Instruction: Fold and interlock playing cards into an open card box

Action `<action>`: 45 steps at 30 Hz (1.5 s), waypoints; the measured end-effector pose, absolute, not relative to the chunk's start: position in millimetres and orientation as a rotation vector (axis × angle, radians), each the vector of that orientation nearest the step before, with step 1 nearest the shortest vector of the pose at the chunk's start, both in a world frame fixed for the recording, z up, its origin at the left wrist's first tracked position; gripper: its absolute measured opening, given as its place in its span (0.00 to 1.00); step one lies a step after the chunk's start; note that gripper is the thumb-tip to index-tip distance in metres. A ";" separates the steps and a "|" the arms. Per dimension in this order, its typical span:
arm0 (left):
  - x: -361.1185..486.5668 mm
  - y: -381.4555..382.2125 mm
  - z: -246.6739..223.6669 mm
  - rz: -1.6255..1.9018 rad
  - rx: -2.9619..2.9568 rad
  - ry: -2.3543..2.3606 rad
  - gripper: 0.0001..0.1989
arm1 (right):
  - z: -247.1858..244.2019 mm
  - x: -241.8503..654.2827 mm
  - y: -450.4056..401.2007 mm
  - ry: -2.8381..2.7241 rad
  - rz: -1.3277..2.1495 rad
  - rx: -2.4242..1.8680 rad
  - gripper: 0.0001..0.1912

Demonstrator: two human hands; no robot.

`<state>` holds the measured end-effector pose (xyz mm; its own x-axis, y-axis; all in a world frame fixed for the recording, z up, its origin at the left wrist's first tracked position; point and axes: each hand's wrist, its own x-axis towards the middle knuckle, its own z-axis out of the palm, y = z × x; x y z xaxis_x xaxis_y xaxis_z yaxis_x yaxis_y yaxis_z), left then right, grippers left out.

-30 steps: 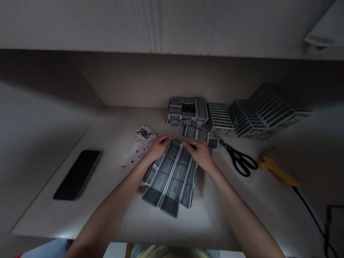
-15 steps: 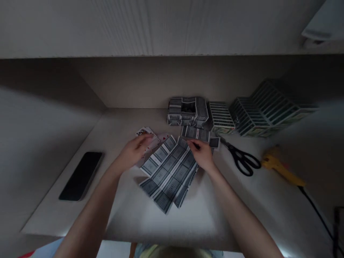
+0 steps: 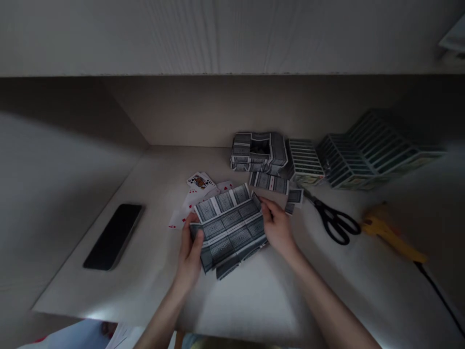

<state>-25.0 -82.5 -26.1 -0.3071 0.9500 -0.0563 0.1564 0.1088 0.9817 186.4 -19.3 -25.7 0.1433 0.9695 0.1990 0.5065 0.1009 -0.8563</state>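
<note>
Between my hands is a panel of joined playing cards [image 3: 232, 230], grey patterned backs up, with its end flaps bent upward. My left hand [image 3: 191, 252] grips the left end, thumb on the near side of the flap. At the right end, the fingers of my right hand [image 3: 278, 225] close on the other flap. Loose playing cards [image 3: 199, 182], faces up, lie behind and left of the panel. A strip of joined cards [image 3: 269, 182] and small card pieces [image 3: 295, 196] rest just behind my right hand.
A card-built model [image 3: 259, 151] stands against the back wall, with stepped card structures [image 3: 363, 157] to its right. Black scissors [image 3: 336, 220] and a yellow glue gun [image 3: 394, 237] with a cord lie at right. A phone [image 3: 113, 236] lies at left. A shelf edge overhangs above.
My left hand has come from the loose cards down to the panel's left end and taken hold. The panel has turned flatter, and its end flaps are now folded up.
</note>
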 end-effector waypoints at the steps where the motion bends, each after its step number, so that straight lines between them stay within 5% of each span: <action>1: -24.2 -73.2 -27.0 1.291 1.144 1.620 0.25 | -25.8 188.2 -22.3 -1.512 0.646 -1.529 0.18; 8: -9.2 -32.1 -39.1 1.353 1.220 1.668 0.16 | -21.4 198.6 -24.7 -1.547 0.713 -1.570 0.15; 14: -3.4 -24.7 -27.0 1.345 1.269 1.632 0.13 | -22.2 206.1 -10.7 -1.586 0.946 -1.293 0.34; 20: -9.5 -9.4 -18.2 1.261 1.273 1.506 0.14 | -22.7 222.3 1.3 -1.613 1.072 -1.276 0.40; 31: 5.2 1.1 -6.9 1.193 1.143 1.453 0.16 | -29.0 213.8 -5.4 -1.265 1.082 -1.343 0.22; 45: 6.8 6.2 -16.7 1.270 1.276 1.553 0.16 | -35.5 206.9 -2.9 -1.158 0.978 -1.394 0.19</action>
